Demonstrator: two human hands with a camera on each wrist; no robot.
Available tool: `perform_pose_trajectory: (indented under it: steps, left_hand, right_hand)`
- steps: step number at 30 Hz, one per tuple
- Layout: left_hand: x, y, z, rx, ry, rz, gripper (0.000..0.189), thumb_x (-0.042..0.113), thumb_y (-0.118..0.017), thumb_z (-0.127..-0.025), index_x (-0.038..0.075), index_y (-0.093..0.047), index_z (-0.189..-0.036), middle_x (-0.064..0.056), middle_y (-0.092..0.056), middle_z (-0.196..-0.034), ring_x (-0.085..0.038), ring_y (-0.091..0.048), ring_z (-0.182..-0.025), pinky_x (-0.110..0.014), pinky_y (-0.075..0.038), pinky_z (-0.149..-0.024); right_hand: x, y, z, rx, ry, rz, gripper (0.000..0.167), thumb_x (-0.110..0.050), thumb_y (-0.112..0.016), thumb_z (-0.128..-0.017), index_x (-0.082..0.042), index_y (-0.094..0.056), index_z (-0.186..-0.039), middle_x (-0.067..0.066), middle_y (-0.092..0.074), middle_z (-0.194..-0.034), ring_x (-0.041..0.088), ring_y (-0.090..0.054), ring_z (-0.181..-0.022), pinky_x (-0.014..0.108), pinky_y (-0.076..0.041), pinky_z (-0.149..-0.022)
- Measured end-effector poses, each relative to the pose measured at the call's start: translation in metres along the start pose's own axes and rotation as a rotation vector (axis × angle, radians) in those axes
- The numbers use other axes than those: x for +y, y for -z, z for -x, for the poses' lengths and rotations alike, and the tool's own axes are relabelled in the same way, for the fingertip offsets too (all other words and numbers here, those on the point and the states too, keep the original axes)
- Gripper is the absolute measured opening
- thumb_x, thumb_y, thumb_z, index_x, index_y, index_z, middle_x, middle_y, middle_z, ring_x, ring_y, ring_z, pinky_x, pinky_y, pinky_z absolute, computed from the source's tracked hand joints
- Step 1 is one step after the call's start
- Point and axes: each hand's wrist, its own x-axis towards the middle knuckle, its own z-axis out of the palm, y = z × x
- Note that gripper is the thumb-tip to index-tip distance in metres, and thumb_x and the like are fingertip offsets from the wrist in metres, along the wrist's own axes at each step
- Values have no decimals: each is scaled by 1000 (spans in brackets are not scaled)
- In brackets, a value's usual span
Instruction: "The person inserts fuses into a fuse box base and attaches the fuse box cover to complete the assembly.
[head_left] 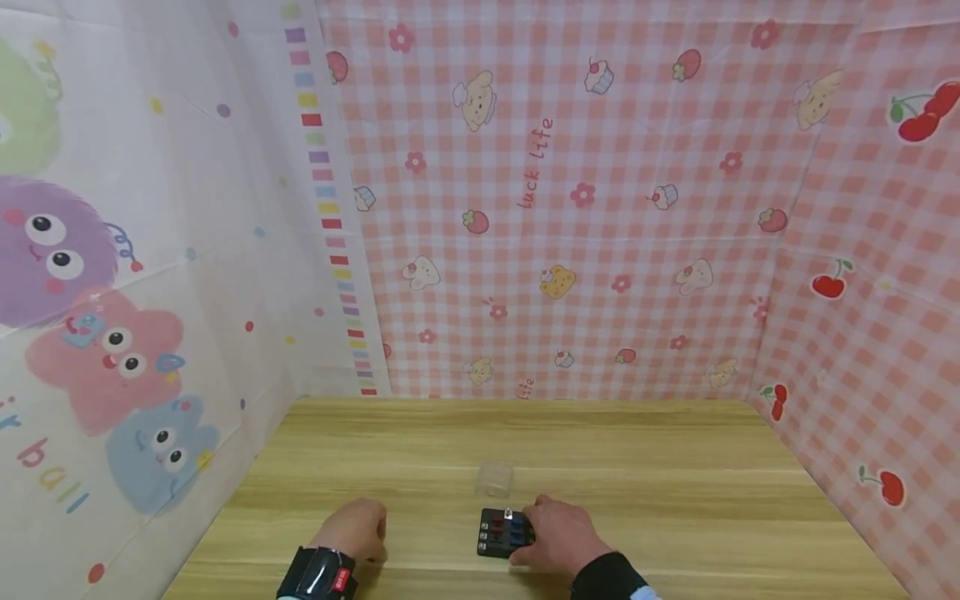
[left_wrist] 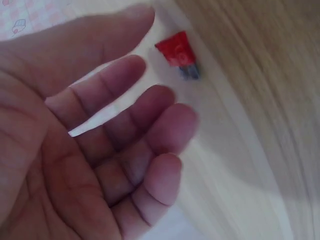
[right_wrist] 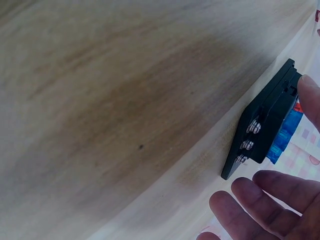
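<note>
A black fuse block (head_left: 495, 533) with red and blue blade fuses and metal screws lies on the wooden table. My right hand (head_left: 562, 533) grips its right end, thumb at the near side and fingers at the far side. The right wrist view shows the block's dark side (right_wrist: 267, 117), its screws and the blue fuses (right_wrist: 285, 135). To the left, my left hand (head_left: 356, 529) is held low over the table with loosely bent fingers. Just beyond its thumb and index fingertips, a red blade fuse (left_wrist: 177, 50) with grey prongs lies on the table, apart from them.
A clear plastic cover (head_left: 495, 479) lies behind the fuse block on the wooden table (head_left: 637, 450). Patterned cloth walls (head_left: 570, 242) stand along the back and both sides. A black band (head_left: 318, 573) is on the left wrist.
</note>
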Motion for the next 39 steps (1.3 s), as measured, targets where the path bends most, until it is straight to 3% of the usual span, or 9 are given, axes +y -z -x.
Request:
perform_pose_trajectory:
  steps: [3, 11, 16, 24, 27, 33, 39]
  left_hand:
    - [2, 4, 2, -13, 22, -3, 32, 0, -84, -60, 11, -54, -63, 0, -51, -62, -18, -46, -59, -34, -39, -57]
    - [4, 3, 2, -13, -16, -24, 29, -9, -76, -60, 11, -55, -63, 1, -51, -63, -19, -45, -60, -34, -40, -57]
    - [4, -4, -3, -3, -80, -42, 27, -12, -71, -66, 12, -58, -68, 2, -51, -67, -18, -45, -62, -35, -41, -61]
    - [0, -13, -7, 64, -206, -80, 27, -13, -68, -67, 13, -61, -69, 7, -51, -67, -13, -47, -63, -33, -43, -62]
    - [0, -13, -8, 74, -174, -67, 24, -6, -74, -69, 12, -59, -68, 5, -52, -66, -14, -48, -62, -35, -43, -60]
    - [2, -11, -7, 68, -31, -63, 35, 14, -86, -68, 13, -52, -63, 4, -48, -59, -14, -44, -56, -33, -37, -53]
    - [1, -14, -8, 63, -32, -99, 30, 12, -85, -71, 12, -55, -64, 4, -50, -59, -14, -45, -55, -32, -37, -53]
  right_hand:
    - [-1, 1, 0, -4, 0, 3, 62, -53, -81, -74, -7, -70, -112, 1, -59, -95, 14, -52, -76, 39, -49, -75]
    - [-2, 1, -1, 4, 12, 14, 61, -53, -81, -74, -7, -70, -111, 1, -59, -94, 14, -53, -76, 39, -49, -74]
    - [-2, 1, -1, 6, 5, 20, 61, -54, -81, -73, -7, -70, -111, 1, -60, -94, 14, -53, -76, 39, -49, -74]
    - [-2, 0, 0, -1, -1, 24, 60, -53, -82, -73, -7, -70, -111, 2, -60, -96, 15, -54, -77, 40, -50, -75]
    - [-1, 0, 0, -3, -3, 23, 60, -53, -82, -73, -7, -70, -111, 2, -61, -96, 15, -54, -77, 40, -49, -75]
    - [-1, -1, 0, 11, 0, 24, 62, -54, -81, -73, -7, -70, -111, 2, -61, -95, 15, -54, -76, 39, -50, -74]
    - [-1, -1, 1, 19, 2, 29, 61, -53, -82, -73, -7, -70, -110, 3, -61, -96, 15, -54, -76, 39, -50, -74]
